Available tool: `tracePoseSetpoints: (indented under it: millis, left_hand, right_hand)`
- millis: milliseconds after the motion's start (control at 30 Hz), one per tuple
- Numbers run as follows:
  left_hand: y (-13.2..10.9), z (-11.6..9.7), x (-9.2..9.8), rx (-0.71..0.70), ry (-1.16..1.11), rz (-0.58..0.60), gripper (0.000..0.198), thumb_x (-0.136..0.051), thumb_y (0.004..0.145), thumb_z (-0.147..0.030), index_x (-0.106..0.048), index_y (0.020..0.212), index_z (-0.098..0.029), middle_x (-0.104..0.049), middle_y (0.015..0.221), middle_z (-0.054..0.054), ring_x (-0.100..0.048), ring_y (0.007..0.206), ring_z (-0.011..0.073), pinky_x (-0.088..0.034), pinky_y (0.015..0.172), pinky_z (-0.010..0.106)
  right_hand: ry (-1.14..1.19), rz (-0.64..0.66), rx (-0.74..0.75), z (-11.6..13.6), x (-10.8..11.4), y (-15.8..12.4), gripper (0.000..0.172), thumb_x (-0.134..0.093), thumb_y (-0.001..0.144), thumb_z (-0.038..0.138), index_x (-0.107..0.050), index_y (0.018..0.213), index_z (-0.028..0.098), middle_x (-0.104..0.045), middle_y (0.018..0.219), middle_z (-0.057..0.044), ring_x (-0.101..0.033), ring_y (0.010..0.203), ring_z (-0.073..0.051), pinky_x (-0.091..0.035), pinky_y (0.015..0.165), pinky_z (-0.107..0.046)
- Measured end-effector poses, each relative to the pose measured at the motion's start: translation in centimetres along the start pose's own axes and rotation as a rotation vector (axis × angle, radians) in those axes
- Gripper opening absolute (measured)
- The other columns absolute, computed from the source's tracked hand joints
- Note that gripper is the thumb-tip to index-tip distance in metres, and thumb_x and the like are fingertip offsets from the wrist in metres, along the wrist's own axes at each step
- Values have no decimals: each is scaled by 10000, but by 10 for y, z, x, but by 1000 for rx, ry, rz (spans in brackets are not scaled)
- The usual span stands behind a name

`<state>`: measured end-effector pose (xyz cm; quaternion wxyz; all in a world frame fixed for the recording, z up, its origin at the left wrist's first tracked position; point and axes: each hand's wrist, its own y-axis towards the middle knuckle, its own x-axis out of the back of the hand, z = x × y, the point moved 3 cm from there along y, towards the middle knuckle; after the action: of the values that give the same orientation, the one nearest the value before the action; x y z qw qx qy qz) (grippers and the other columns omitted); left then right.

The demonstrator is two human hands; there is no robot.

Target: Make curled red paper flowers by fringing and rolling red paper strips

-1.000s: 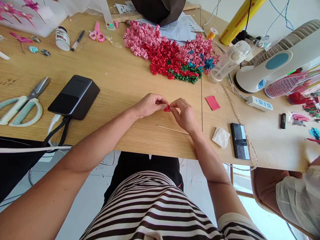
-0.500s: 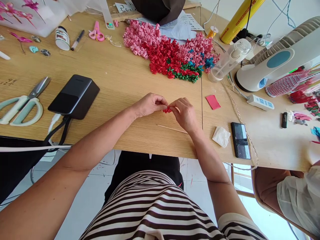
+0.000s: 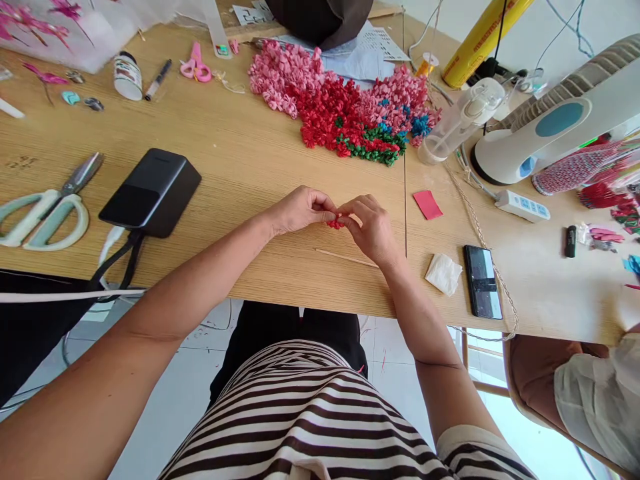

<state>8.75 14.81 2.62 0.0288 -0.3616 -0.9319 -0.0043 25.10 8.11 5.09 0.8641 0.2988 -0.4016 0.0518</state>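
Between my two hands, over the middle of the table, is a small red flower (image 3: pixel 335 225) that looks like those in the pile beyond. My left hand (image 3: pixel 306 210) pinches it from the left with thumb and forefinger. From the right, my right hand (image 3: pixel 369 227) pinches it too, fingertips almost meeting the left ones. The fingers hide much of the flower. A thin wooden stick (image 3: pixel 345 256) lies on the tabletop just below my hands. Farther back sits a heap of small red flowers (image 3: pixel 327 113), with pink, green and blue ones around it.
To the left are large scissors (image 3: pixel 47 207) and a black power bank (image 3: pixel 150 193) with cables. On the right lie a red paper square (image 3: pixel 427 205), a folded tissue (image 3: pixel 443 274) and a phone (image 3: pixel 483 281). A clear bottle (image 3: pixel 460 123) and a white fan (image 3: pixel 545 127) stand behind. Someone sits at far right.
The fingertips have shifted slightly around the red flower, and both hands stay in the same place. The whole view has moved a few pixels.
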Motion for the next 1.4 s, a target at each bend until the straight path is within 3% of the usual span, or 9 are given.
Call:
tracePoseSetpoints:
  millis: [333,500,633,900,1233,1400]
  left_hand:
    - [1,3,2,46,-21,-58,453,-941,530,-501,-720,698,-142,-719,694,23,-660,686,147,-525,720,285]
    - [0,-3,5,-59,0,-219,454,-870,659,-556,-744,785,-139,-711,725,20,-600,665,113,-479,692,261]
    - [-2,-12,4,-155,90,-322,396,-821,735,-525,-762,815,-142,-752,807,53,-638,744,140,-496,741,270]
    - [-1,-9,-5,-129,206,-235,295,-764,780,-439,-796,756,-146,-784,805,63,-673,755,157,-509,739,263]
    - [-1,0,-2,13,62,-155,352,-874,663,-456,-810,795,-135,-800,834,72,-709,797,186,-545,807,300]
    - [-4,-5,-2,27,-28,-132,297,-866,667,-409,-790,763,-139,-790,793,63,-709,786,177,-550,837,312]
  right_hand:
    - [153,39,-106,-3,1,0,170,-669,954,255,-747,807,218,-742,852,-30,-651,865,-192,-493,847,-358]
    - [279,13,-300,-11,-3,0,144,-693,925,306,-733,838,199,-757,858,-37,-680,838,-178,-513,815,-341]
    - [342,-8,-438,-14,-5,0,200,-693,914,360,-708,817,185,-757,806,-31,-659,752,-150,-511,782,-323]
    - [352,-26,-608,-12,-6,1,281,-746,855,431,-713,759,169,-756,753,-49,-572,642,-126,-414,594,-270]
    - [409,-1,-609,-13,-9,-2,200,-722,859,337,-723,766,160,-763,752,-50,-622,669,-134,-464,662,-281]
    - [444,6,-530,-15,-11,-1,229,-696,875,395,-734,811,178,-774,822,-40,-646,739,-142,-494,712,-293]
